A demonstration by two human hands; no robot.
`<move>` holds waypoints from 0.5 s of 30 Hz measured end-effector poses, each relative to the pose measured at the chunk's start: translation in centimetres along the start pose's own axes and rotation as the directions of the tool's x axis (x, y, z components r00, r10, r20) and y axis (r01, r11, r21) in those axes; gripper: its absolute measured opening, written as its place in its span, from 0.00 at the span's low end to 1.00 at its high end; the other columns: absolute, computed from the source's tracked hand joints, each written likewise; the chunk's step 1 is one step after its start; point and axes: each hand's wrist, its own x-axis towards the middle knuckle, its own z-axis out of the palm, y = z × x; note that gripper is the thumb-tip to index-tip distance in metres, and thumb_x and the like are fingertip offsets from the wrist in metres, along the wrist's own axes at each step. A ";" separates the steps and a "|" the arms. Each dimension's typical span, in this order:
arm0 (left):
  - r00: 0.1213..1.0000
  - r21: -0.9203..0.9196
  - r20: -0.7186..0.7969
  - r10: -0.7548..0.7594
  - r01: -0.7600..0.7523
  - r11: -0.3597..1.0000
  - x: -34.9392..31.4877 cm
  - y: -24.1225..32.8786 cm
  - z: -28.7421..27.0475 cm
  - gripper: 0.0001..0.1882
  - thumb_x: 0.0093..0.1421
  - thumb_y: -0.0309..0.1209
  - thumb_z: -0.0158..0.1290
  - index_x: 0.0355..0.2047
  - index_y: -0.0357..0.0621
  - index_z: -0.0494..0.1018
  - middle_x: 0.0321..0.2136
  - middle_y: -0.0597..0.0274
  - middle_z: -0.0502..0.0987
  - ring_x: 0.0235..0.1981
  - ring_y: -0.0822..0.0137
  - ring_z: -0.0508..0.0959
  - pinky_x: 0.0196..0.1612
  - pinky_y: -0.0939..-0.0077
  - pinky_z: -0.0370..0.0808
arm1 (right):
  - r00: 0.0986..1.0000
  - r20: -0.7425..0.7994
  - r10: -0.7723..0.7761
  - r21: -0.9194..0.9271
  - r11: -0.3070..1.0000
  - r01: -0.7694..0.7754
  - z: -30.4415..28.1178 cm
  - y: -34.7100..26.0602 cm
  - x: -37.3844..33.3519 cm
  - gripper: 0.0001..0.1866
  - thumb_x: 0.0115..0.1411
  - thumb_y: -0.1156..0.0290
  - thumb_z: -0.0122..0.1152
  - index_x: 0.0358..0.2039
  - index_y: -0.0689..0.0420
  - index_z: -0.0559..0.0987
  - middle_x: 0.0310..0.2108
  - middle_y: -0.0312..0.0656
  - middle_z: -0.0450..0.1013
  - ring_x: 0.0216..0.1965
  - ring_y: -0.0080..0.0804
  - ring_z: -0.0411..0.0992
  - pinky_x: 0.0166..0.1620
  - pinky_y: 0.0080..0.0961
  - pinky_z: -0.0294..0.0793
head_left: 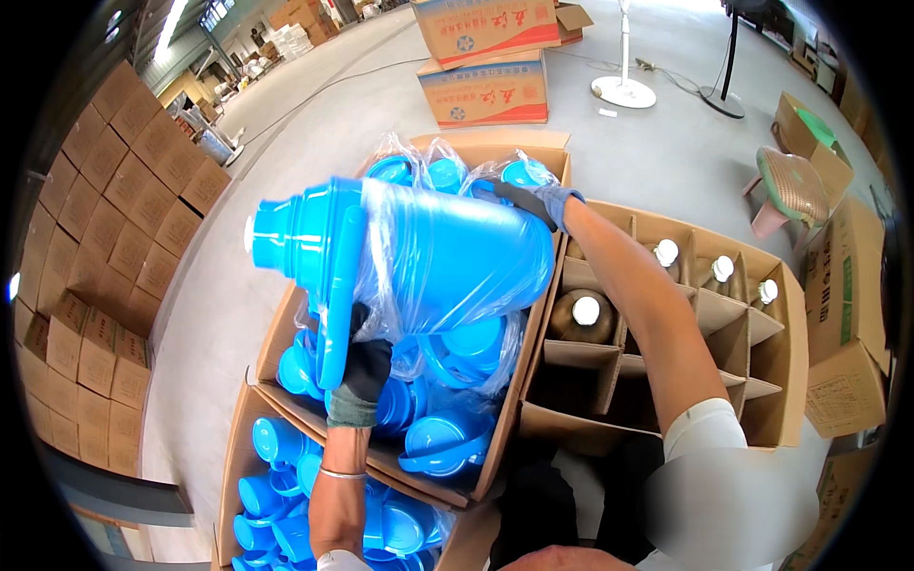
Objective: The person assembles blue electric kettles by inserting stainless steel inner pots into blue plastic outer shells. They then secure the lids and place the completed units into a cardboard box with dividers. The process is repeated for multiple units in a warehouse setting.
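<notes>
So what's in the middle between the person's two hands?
A big blue flask, partly wrapped in clear plastic, lies between the left hand and right hand; the head view shows it.

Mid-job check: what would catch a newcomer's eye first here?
The big blue jug partly wrapped in clear plastic, tipped sideways mid-picture between the left hand and the right hand, over a carton of blue pieces. Next, white-capped bottles in the divided carton to the right, then brown cartons stacked along the left.
</notes>
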 end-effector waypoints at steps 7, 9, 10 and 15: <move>0.967 -0.022 0.094 -0.235 0.238 0.971 3.7 0.6 4.6 0.17 0.57 0.35 0.49 0.47 0.48 0.67 0.46 0.56 0.73 0.48 0.54 0.72 0.48 0.49 0.71 | 0.998 0.034 -0.050 0.188 0.981 0.043 -1.7 3.2 3.8 0.33 0.60 0.44 0.47 0.59 0.51 0.64 0.54 0.43 0.63 0.51 0.36 0.65 0.54 0.30 0.64; 0.980 0.032 0.051 -0.195 0.193 0.981 4.6 0.4 5.6 0.19 0.57 0.36 0.50 0.49 0.46 0.67 0.47 0.56 0.72 0.47 0.54 0.73 0.45 0.52 0.73 | 0.996 0.069 -0.051 0.199 0.979 0.036 -1.5 4.2 3.7 0.33 0.60 0.43 0.47 0.59 0.50 0.63 0.56 0.43 0.62 0.52 0.36 0.64 0.55 0.31 0.63; 0.984 0.061 0.032 -0.176 0.174 0.983 5.0 0.2 6.0 0.20 0.57 0.36 0.50 0.49 0.45 0.66 0.48 0.56 0.71 0.47 0.54 0.73 0.43 0.53 0.75 | 0.994 0.088 -0.062 0.203 0.978 0.044 -1.8 4.3 3.9 0.33 0.60 0.43 0.47 0.60 0.50 0.62 0.57 0.43 0.62 0.52 0.36 0.63 0.55 0.32 0.63; 0.991 0.303 0.135 -0.026 -0.016 0.953 7.0 -1.5 3.2 0.19 0.60 0.25 0.47 0.53 0.43 0.64 0.48 0.58 0.71 0.42 0.67 0.74 0.41 0.71 0.74 | 0.994 0.075 -0.084 0.240 0.969 0.064 -0.7 5.5 4.2 0.35 0.60 0.41 0.45 0.61 0.48 0.60 0.60 0.43 0.58 0.55 0.38 0.61 0.57 0.34 0.61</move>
